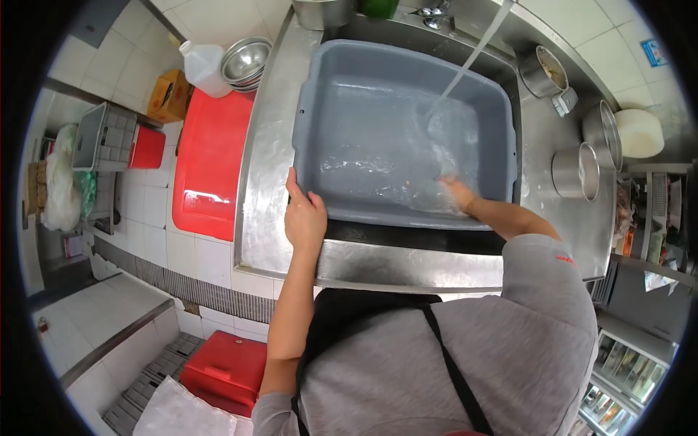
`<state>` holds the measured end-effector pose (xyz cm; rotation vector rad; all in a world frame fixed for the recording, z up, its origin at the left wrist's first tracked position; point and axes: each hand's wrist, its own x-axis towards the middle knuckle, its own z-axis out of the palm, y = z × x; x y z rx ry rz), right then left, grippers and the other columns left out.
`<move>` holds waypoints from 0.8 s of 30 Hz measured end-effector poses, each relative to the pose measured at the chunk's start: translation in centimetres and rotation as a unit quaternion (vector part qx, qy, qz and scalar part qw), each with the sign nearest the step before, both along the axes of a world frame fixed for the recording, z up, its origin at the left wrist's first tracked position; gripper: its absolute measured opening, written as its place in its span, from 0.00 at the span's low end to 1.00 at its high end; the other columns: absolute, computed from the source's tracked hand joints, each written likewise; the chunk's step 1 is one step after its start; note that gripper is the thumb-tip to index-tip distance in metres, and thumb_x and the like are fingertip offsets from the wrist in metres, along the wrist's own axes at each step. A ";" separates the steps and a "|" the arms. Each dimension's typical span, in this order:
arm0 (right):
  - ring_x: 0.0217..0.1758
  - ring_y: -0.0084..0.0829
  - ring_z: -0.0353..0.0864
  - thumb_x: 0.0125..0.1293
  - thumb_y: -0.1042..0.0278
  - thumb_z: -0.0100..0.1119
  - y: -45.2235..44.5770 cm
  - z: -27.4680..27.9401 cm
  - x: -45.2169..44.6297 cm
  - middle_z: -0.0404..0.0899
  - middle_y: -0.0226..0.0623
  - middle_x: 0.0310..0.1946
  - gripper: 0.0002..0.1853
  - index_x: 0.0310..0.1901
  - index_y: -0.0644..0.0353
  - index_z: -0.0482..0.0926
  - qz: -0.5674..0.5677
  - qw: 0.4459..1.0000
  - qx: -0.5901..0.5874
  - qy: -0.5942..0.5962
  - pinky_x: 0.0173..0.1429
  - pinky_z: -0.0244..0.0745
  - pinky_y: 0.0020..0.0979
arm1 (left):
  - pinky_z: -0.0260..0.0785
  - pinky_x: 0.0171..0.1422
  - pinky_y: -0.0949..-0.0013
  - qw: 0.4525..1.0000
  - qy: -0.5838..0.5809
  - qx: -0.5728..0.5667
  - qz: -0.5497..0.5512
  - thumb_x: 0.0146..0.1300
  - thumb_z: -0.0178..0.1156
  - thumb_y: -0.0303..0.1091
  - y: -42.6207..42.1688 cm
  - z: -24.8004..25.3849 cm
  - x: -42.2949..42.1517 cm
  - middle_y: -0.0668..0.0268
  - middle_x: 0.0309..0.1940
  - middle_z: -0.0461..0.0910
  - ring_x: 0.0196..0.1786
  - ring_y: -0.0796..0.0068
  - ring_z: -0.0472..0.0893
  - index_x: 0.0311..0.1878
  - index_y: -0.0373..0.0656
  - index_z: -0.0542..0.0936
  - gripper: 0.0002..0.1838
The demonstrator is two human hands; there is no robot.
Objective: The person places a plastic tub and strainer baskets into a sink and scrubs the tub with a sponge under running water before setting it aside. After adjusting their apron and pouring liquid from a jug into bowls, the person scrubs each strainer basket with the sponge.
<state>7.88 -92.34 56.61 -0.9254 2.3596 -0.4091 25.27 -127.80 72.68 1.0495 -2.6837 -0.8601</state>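
A large grey plastic tub (378, 145) sits over the steel sink, with some water (436, 156) in its bottom. From the top of the view a stream of water (476, 51) falls into its right half and splashes. My left hand (305, 221) grips the tub at its near left corner, the index finger lying along the outer side and the thumb at the rim. Inside the tub, at the near right, my right hand (456, 192) reaches down into the moving water. Splashing and blur hide its fingers, and whether it holds anything is not visible.
Steel counter (273, 145) surrounds the sink. A red lid-like panel (211, 167), nested metal bowls (246, 62) and a plastic jug (203, 69) are on the left. Steel pots (576, 173) stand at the right. A red box (224, 372) lies low on the left.
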 end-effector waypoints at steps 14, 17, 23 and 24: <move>0.59 0.43 0.61 0.62 0.54 0.47 -33.2 12.3 8.5 0.62 0.50 0.54 0.27 0.58 0.60 0.59 -0.424 0.755 -0.279 -0.415 0.61 0.55 0.37 | 0.64 0.32 0.46 0.999 0.034 0.024 0.017 0.62 0.42 0.36 0.0 -0.2 0.1 0.42 0.27 0.76 0.29 0.41 0.75 0.62 0.48 0.54 0.24; 0.60 0.47 0.57 0.60 0.58 0.50 -38.1 13.2 5.4 0.59 0.51 0.56 0.26 0.58 0.59 0.60 -0.489 0.732 -0.467 -0.083 0.63 0.53 0.40 | 0.65 0.30 0.48 1.000 -0.022 0.007 0.003 0.59 0.45 0.33 0.0 0.2 0.1 0.47 0.25 0.77 0.26 0.45 0.76 0.63 0.46 0.52 0.28; 0.56 0.46 0.63 0.54 0.50 0.56 -36.6 13.9 -13.6 0.64 0.46 0.50 0.25 0.53 0.48 0.68 -0.114 0.849 -0.278 0.434 0.61 0.57 0.45 | 0.66 0.29 0.50 1.000 -0.013 0.004 0.010 0.59 0.45 0.32 0.0 -0.2 0.1 0.47 0.24 0.77 0.25 0.46 0.76 0.63 0.46 0.51 0.28; 0.54 0.45 0.67 0.52 0.46 0.57 -35.0 14.1 -15.4 0.67 0.44 0.47 0.25 0.50 0.47 0.70 -0.033 0.888 -0.213 0.406 0.59 0.60 0.44 | 0.66 0.29 0.50 1.000 0.004 0.004 0.012 0.59 0.45 0.32 0.2 -0.4 0.1 0.47 0.25 0.77 0.26 0.46 0.76 0.63 0.46 0.51 0.28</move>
